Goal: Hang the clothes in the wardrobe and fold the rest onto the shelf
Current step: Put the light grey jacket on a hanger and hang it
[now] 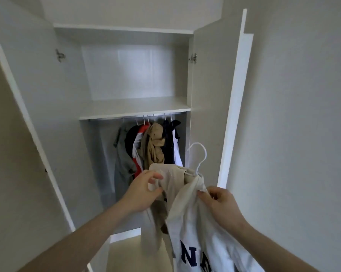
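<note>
Item: pale cream shirt [193, 218] with dark block letters on its front, held up in front of the open wardrobe [126, 79], partly draped over a white hanger [200, 158] whose hook rose above the collar. Left hand [144, 190]: fingers and thumb curled round a fold of the cloth at the shoulder, pinching it. Right hand [222, 203]: fingertips pinched on the fabric just below the hanger's neck. Both forearms bare, reaching forward from the lower edge.

Wardrobe: white, both doors swung wide, metal hinges visible on each side. One shelf [134, 107] across the middle, with a rail [146, 115] directly under it. On the rail: a row of hung garments [152, 146] on white hangers, packed close together; grey at the left, then black, red and white, tan, dark navy and white at the right.

Surroundings: plain pale wall [295, 114] to the right of the right door; light floor [124, 250] below
</note>
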`<state>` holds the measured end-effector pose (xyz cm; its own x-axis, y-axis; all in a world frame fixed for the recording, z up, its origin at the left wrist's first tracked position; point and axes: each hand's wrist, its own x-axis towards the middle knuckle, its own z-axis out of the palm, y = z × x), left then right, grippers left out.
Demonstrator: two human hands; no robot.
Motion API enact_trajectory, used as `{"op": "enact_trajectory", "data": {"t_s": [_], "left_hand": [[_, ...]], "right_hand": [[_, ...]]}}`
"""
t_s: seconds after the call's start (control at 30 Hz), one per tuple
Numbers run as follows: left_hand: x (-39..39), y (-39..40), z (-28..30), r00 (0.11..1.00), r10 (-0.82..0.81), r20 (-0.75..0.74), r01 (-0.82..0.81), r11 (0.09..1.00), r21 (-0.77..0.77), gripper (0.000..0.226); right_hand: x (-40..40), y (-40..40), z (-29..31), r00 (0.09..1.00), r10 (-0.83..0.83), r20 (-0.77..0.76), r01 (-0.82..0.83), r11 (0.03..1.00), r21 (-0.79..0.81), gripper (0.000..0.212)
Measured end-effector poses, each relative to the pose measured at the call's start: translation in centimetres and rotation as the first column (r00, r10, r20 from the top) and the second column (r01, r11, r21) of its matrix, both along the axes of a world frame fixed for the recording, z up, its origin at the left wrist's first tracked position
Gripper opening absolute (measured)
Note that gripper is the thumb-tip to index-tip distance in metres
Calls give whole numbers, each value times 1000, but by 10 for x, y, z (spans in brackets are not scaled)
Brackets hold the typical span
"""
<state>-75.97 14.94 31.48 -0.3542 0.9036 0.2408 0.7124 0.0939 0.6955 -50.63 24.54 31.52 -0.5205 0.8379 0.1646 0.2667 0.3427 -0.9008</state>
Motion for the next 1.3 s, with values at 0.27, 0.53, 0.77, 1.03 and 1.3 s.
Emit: {"op": "enact_trajectory", "data": {"t_s": [0.27, 0.53, 0.77, 1.03, 1.3], "left_hand": [[-59, -14, -5, 963, 217, 160, -213, 976, -42, 17], [-109, -12, -6, 925, 62, 375, 128, 878, -461, 22], [-189, 30, -29, 867, 184, 463, 71, 875, -479, 30], [-257, 63, -68, 884, 375, 279, -236, 873, -426, 14], [-303, 99, -103, 778, 619, 107, -603, 784, -148, 24]], "right_hand": [[-122, 57, -18, 960, 279, 8, -278, 957, -82, 46], [-274, 77, -42, 940, 335, -66, -341, 927, -158, 45], [-401, 88, -60, 937, 339, -81, -349, 916, -199, 48], [-497, 102, -86, 929, 364, -60, -360, 859, -364, 42], [-557, 168, -81, 816, 575, -58, -523, 691, -499, 19]]}}
